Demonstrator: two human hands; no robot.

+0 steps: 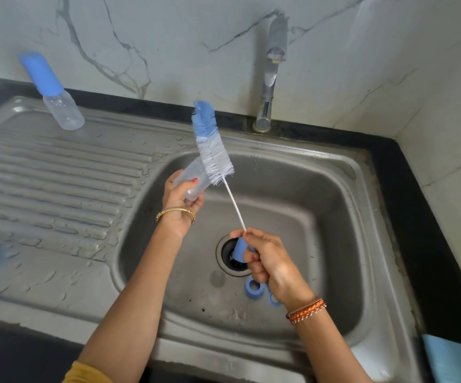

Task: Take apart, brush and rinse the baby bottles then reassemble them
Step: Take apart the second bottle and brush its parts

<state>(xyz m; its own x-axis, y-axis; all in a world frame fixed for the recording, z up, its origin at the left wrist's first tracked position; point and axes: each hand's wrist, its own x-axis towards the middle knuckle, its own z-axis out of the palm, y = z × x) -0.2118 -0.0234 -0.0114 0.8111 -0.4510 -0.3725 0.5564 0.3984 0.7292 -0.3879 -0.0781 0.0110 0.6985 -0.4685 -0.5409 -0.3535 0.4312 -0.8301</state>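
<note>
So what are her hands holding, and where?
Left hand grips the clear bottle around its body; right hand holds the bottle brush by its blue handle end.

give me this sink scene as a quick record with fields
left hand: grips clear bottle body
right hand: pinches bottle brush at its wire stem
brush head: outside the bottle, beside it
capped bottle: stands on drainboard
blue ring: in sink basin
tap: no water seen running
</note>
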